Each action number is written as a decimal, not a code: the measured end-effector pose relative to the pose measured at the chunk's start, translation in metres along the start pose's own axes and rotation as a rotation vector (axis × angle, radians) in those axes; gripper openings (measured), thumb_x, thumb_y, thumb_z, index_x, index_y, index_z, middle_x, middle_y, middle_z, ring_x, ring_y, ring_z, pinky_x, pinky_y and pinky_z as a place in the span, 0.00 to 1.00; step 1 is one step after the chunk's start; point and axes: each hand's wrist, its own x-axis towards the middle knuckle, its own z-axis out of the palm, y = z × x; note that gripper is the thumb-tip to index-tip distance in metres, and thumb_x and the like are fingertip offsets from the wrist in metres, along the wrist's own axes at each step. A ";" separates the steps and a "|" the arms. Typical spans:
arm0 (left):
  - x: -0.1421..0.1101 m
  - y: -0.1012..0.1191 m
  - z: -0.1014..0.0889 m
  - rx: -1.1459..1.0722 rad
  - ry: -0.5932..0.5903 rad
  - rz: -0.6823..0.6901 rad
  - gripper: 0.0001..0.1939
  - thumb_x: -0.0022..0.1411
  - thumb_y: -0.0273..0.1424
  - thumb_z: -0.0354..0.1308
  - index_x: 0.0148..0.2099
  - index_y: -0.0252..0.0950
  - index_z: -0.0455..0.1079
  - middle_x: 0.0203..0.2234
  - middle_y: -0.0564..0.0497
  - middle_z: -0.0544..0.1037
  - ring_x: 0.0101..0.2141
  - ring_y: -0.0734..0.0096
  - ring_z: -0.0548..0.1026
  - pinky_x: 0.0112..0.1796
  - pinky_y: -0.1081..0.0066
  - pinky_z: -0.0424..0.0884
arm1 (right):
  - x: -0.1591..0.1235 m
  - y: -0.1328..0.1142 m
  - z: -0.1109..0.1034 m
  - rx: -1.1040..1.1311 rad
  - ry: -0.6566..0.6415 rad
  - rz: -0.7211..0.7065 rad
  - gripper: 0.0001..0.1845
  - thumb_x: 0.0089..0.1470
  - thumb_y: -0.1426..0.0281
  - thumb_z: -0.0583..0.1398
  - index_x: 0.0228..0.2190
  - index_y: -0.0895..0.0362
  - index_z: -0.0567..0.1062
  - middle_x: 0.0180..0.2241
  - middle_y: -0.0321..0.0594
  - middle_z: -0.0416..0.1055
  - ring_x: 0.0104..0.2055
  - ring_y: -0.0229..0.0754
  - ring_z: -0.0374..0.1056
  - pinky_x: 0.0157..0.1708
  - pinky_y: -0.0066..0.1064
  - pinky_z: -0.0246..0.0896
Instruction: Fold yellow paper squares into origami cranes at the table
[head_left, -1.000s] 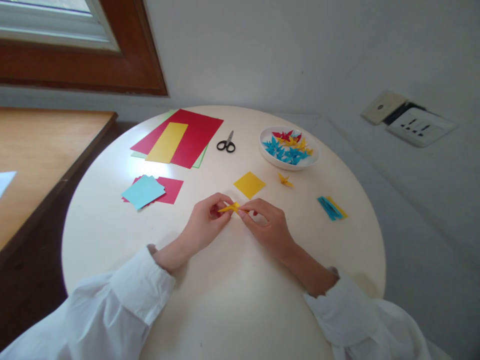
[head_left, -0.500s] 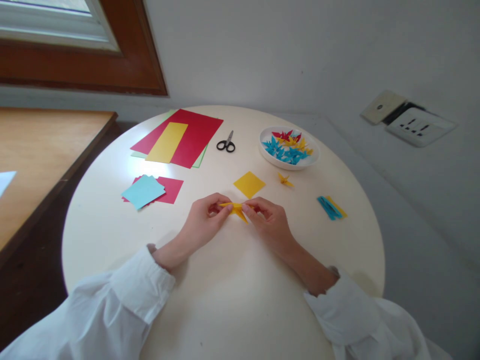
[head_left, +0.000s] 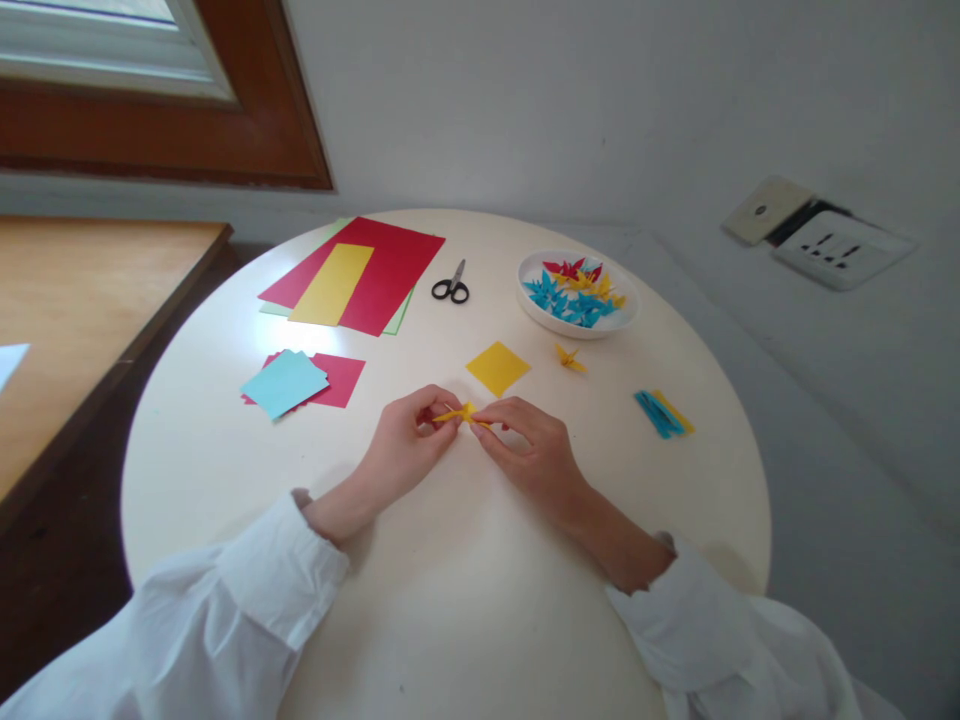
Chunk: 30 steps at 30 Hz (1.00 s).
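Note:
A small yellow folded paper piece is held just above the round cream table. My left hand pinches its left end, fingers closed. On its right end my right hand is pinched too. Both hands meet near the table's middle. A flat yellow paper square lies just beyond them.
A white bowl of small folded blue, red and yellow figures sits at the back right. One yellow folded figure lies in front of it. Black scissors, red and yellow sheets, blue and red squares, and folded blue-yellow strips are spread around.
The yellow piece spread wider with a point hanging down half a second ago; now it is compact again between the fingertips. Both hands stayed in place.

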 end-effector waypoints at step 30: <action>-0.001 -0.004 -0.004 -0.079 -0.075 0.175 0.02 0.56 0.28 0.54 0.34 0.35 0.67 0.42 0.42 0.73 0.43 0.65 0.72 0.44 0.65 0.67 | -0.002 0.002 0.004 0.026 0.090 0.095 0.08 0.46 0.79 0.58 0.27 0.54 0.73 0.29 0.36 0.77 0.31 0.39 0.72 0.35 0.32 0.64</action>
